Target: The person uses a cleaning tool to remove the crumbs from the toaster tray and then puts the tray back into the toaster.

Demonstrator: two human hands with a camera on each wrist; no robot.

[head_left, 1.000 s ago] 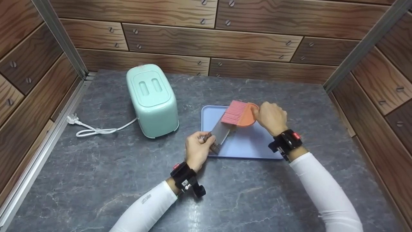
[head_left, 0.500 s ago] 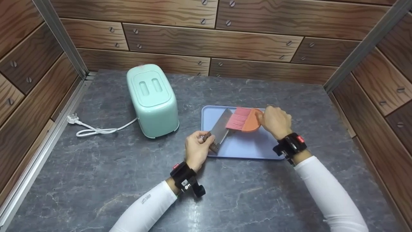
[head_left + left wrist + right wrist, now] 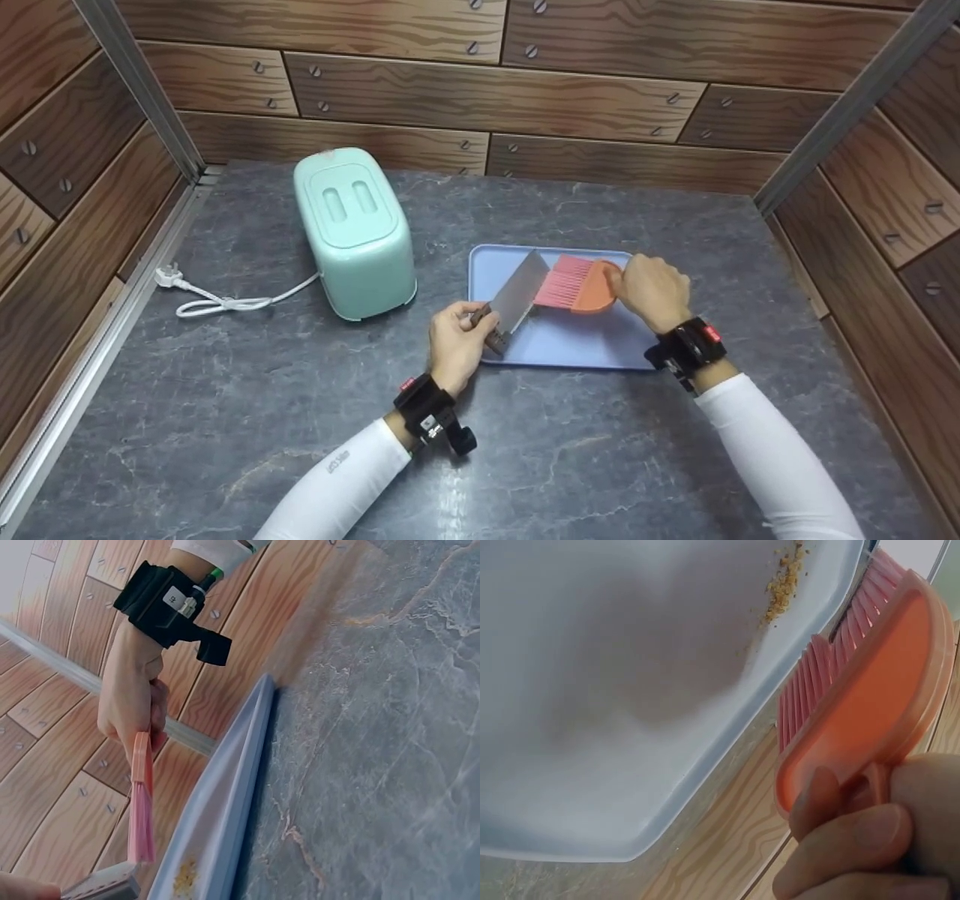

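Observation:
My left hand (image 3: 454, 343) pinches a flat metal plate (image 3: 519, 292) by its brownish, dotted end. The plate slants over a pale blue tray (image 3: 592, 346). In my right hand (image 3: 657, 291) is an orange hand brush (image 3: 598, 289) with pink bristles, gripped by its handle. Its bristle tips lie right at the plate's far right edge. Yellowish crumbs (image 3: 781, 589) are scattered inside the tray near one wall, and the left wrist view shows the same crumbs (image 3: 184, 879) below the bristles. Only the end of the metal plate (image 3: 105, 885) shows there.
A mint-green toaster (image 3: 360, 240) stands left of the tray, its white cord and plug (image 3: 169, 277) lying on the dark marbled tabletop (image 3: 285, 390). Wood-patterned walls (image 3: 487, 90) enclose the back and both sides.
The right hand and brush have moved right and toward the person, sweeping across the plate to its right edge. The left hand and plate have barely moved.

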